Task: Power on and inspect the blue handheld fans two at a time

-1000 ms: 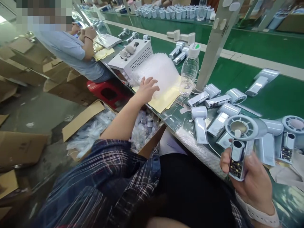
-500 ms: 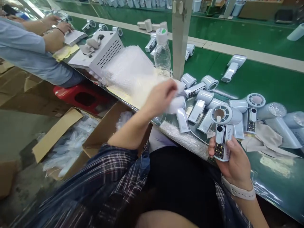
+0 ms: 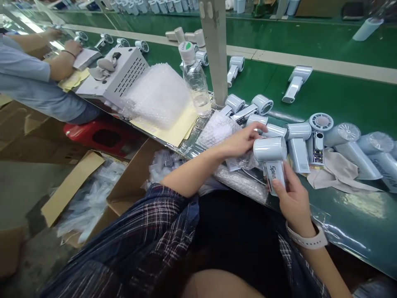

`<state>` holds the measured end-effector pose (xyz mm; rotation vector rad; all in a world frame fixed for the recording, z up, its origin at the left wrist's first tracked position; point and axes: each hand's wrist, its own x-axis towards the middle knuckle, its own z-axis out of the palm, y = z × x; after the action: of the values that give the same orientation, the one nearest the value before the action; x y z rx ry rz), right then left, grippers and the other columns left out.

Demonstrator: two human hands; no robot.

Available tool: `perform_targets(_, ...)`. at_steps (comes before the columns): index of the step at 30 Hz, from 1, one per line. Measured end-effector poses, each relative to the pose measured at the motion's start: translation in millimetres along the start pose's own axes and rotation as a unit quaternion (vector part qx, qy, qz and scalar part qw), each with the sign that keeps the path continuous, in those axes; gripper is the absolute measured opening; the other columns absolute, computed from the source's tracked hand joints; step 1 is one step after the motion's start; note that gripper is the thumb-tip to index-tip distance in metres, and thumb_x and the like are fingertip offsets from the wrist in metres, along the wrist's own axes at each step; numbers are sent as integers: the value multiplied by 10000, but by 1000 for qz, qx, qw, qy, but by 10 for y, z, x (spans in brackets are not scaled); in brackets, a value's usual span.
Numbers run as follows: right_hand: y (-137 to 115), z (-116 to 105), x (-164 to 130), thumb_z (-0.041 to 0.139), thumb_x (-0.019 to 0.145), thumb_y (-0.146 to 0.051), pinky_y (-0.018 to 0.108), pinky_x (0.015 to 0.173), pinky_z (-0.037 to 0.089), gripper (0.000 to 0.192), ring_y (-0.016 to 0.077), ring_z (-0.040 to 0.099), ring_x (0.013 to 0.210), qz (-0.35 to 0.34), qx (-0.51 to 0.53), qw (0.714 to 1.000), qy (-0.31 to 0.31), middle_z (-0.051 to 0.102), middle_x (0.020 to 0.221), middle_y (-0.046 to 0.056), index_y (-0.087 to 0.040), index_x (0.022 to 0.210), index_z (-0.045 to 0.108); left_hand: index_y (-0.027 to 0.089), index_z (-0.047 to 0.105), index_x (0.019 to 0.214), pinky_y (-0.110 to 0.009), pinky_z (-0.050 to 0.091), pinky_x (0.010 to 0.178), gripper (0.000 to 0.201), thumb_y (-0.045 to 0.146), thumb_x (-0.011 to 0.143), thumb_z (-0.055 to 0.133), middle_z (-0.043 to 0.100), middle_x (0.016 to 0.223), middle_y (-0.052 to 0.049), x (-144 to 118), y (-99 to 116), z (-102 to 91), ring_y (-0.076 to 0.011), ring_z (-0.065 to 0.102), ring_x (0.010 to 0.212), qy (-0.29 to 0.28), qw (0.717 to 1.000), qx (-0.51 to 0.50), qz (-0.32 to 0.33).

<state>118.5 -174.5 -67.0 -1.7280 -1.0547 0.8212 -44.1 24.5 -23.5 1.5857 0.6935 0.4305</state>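
While the right hand (image 3: pixel 291 198) pinches the handle of the small fan (image 3: pixel 271 159) just over the tabletop (image 3: pixel 341 103) edge, the left hand (image 3: pixel 240 142) clasps a bubble-wrap bag (image 3: pixel 217 130); the bag's mouth wants spreading wide before the fan's head meets it.

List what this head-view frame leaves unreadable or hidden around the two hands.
- Handheld fan, head view: lettering on the handle is half covered by the right hand.
- Bubble-wrap bag, head view: the left hand hides how it is gripped.
- Cardboard box, head view: contents are blurred plastic packets, partly hidden by the forearm.
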Motion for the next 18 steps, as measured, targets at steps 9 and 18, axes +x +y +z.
perform_targets(9,-352,89,20,485,1096,-435,361,687,550,522,327,793,927,-172,-347,922,-26,824,1157,154,-193,1537,624,247,413,1515,-306,408,683,532,149,995,464,491,791,42,-264,256,-76,-151,473,691,51,988,91,116)
perform_targets(18,-1074,-48,225,661,964,-696,342,488,528,581,285,741,703,5,61,981,-187,781,893,133,-170,1193,751,209,509,1540,-338,483,835,465,129,1118,330,680,907,-16,-850,740,101,-187,574,882,32,823,456,336)
